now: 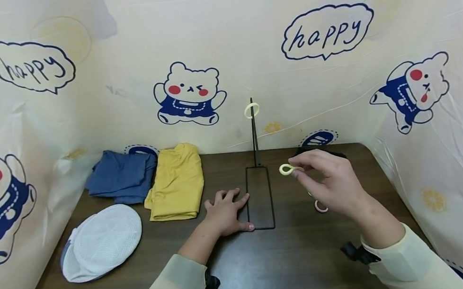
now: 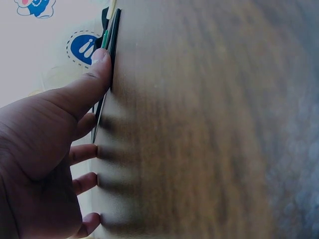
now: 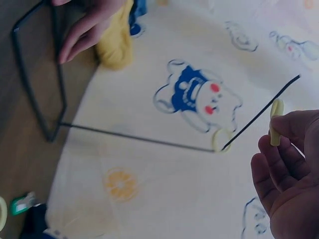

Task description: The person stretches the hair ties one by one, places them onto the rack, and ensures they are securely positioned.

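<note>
A black wire stand [image 1: 256,144] has a rectangular base on the tabletop and a thin upright that bends into an arm. One pale yellow hair tie [image 1: 258,108] hangs on that arm. My left hand [image 1: 225,214] has its fingers spread, and its thumb and forefinger touch the left side of the base. To the right of the stand, my right hand [image 1: 332,183] pinches another yellow hair tie [image 1: 281,170] between thumb and fingers. In the right wrist view this held hair tie [image 3: 276,109] is beside the arm's tip; whether they touch, I cannot tell.
On the left lie folded blue cloth [image 1: 121,174], folded yellow cloth [image 1: 178,184] and a white cap-like item [image 1: 107,237]. A pink ring [image 1: 316,207] lies below my right hand. Something black [image 1: 337,153] is partly hidden behind it. A printed curtain [image 1: 217,22] encloses the table.
</note>
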Demonstrator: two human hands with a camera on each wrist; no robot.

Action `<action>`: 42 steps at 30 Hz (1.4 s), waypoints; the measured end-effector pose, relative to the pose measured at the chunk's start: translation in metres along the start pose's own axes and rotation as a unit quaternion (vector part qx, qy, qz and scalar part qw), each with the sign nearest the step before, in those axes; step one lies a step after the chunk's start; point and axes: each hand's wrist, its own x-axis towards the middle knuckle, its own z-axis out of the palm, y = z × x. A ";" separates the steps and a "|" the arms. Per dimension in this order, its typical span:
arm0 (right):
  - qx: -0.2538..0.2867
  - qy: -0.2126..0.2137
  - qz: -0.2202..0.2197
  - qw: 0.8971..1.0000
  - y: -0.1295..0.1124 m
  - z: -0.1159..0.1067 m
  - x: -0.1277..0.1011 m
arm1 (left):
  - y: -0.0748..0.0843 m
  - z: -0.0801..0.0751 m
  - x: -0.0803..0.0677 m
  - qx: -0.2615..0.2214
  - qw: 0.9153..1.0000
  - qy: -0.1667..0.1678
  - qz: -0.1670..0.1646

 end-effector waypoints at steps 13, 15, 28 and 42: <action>0.038 0.013 -0.072 0.997 -0.031 0.005 0.030 | 0.000 0.000 0.002 0.007 1.000 -0.007 -0.003; 0.045 0.017 -0.077 0.996 -0.033 0.006 0.033 | 0.001 -0.001 0.002 0.006 1.000 -0.009 -0.004; 0.023 0.006 -0.053 0.998 -0.029 0.023 0.043 | 0.001 -0.001 0.003 0.008 1.000 -0.010 -0.007; 0.000 0.009 -0.017 1.000 -0.007 0.033 0.056 | 0.003 -0.004 0.001 0.009 1.000 -0.011 -0.008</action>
